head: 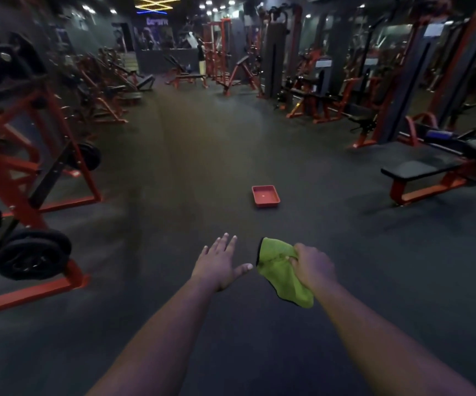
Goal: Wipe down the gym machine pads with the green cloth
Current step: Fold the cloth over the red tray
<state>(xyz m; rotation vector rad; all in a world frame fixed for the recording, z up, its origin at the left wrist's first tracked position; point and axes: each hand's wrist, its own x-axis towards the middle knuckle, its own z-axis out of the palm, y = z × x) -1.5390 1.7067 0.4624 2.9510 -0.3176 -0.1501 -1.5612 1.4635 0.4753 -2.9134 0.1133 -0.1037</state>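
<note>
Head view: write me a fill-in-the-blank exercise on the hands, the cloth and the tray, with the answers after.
1. The green cloth is gripped by the ____ hand.
2. The left hand is ____, with its fingers spread and nothing in it.
3. The red tray sits on the ____, ahead of both hands.
4. The black bench stands to the ____ of the tray.

Answers: right; open; floor; right

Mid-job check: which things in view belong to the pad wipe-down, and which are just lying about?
Belongs to the job:
- green cloth, held in the right hand
- left hand, open and free
- black bench pad, ahead on the right

Just lying about:
- red tray on the floor ahead
- weight plates on the left rack
</note>
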